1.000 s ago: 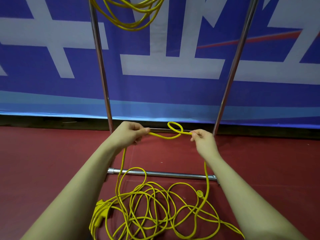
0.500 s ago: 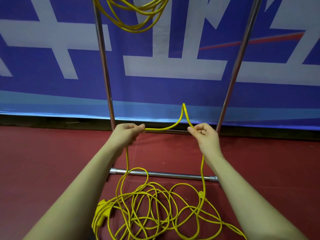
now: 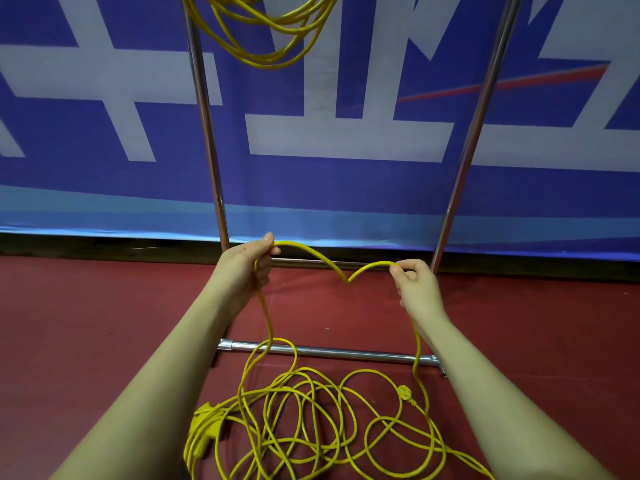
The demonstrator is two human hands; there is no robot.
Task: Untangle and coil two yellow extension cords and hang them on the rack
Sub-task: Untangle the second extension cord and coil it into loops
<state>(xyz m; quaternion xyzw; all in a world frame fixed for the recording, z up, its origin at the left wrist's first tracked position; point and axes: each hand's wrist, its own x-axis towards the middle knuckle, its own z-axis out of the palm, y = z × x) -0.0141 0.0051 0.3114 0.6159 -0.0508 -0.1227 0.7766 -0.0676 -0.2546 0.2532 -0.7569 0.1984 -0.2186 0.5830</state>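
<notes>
Where two hands pinch, one cord

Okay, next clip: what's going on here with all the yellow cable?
A person is sorting a tangled yellow extension cord heaped on the red floor. The left hand and right hand each pinch one stretch of it, which dips into a V between them. Another yellow cord, already coiled, hangs from the chrome tube rack above. This one is not yet coiled.

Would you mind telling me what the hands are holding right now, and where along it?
Both hands grip the loose cord mid-run: the left hand and the right hand hold either end of a short dipping span.
</notes>
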